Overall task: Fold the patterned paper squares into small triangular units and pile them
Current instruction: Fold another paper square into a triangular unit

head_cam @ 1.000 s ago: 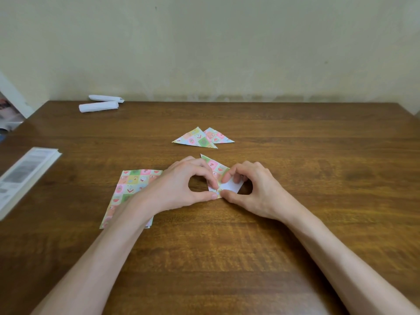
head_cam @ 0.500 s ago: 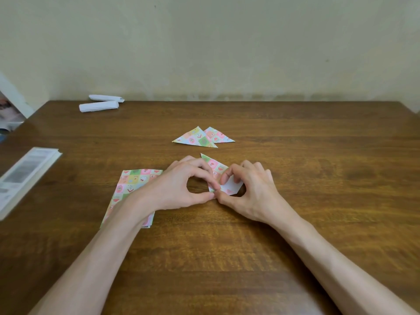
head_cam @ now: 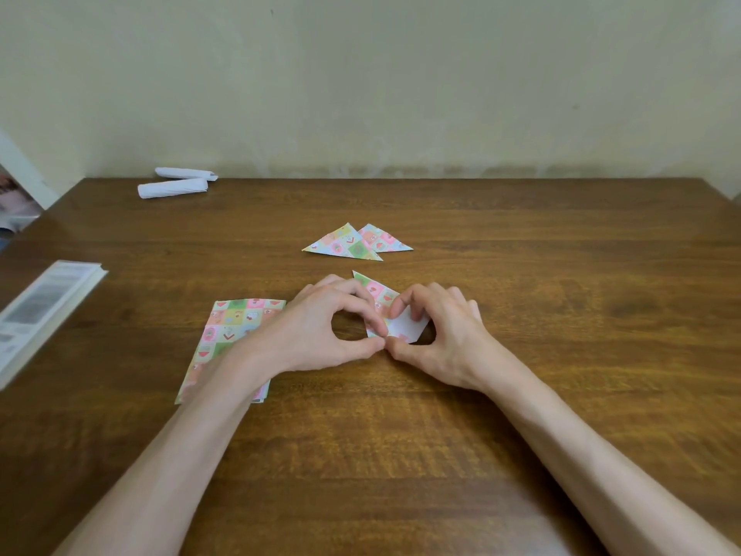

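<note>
On table (head_cam: 561, 242) | left hand (head_cam: 316, 335) and right hand (head_cam: 441, 339) pinch half-folded patterned paper (head_cam: 375, 290) | booklet (head_cam: 44, 311) print unreadable

Wooden table (head_cam: 521, 395) with papers.
One paper (head_cam: 375, 290) lies in the grip; two triangles (head_cam: 345, 246) just beyond it, a stack of squares (head_cam: 236, 327) beside it at left, white rolls (head_cam: 172, 189) and a book (head_cam: 44, 311) farther left.

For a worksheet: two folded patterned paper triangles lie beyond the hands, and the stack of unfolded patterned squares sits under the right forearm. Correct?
No: the head view shows the stack of unfolded patterned squares under the left forearm, not the right. Rest holds.
</note>
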{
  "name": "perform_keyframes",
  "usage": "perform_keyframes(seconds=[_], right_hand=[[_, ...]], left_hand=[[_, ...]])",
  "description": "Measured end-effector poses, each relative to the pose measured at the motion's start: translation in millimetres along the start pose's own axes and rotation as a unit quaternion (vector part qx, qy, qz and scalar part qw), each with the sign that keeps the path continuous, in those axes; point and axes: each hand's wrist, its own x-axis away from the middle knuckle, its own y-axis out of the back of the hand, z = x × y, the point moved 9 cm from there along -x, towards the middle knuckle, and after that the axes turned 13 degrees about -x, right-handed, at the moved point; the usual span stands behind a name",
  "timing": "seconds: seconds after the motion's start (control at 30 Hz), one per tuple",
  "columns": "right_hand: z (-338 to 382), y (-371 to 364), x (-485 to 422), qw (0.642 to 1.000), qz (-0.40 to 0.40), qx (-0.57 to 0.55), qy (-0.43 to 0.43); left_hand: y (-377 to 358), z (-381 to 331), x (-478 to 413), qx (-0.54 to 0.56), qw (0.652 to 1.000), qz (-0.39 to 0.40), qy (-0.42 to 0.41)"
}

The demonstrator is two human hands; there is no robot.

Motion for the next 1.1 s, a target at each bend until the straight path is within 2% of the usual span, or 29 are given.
perform_keyframes(seconds=[0.13,0.27,0.57,0.8,1.0,1.1], right_hand=[[-3.7,3.7,-0.9,0.999,0.025,-0.028,-0.016],[-2.5,0.3,-1.2,0.999,0.038,0.002,-0.011],[-8.3,3.7,-4.3,0.994,0.073,-0.073,-0.033],[-11.8,6.1,-6.2,0.991,0.066,-0.113,-0.035],[-11.5,9.5,-4.2,0.993,0.047,-0.108,0.001],[-14.2,22.7,-4.2,0.991,-0.004,-0.130,0.025]], left_hand=[[-1.3,0.6,-1.2,-0.002,1.000,-0.002,0.001],[-1.0,1.2,-1.3,-0.001,1.000,-0.013,0.007],[-3.5,2.8,-4.5,-0.005,1.000,0.000,0.015],[-4.0,1.7,-4.0,-0.012,1.000,0.005,0.009],[-1.7,-0.3,-1.3,-0.045,0.999,0.001,0.008],[1.4,-0.2,0.0,-0.089,0.996,-0.011,0.015]])
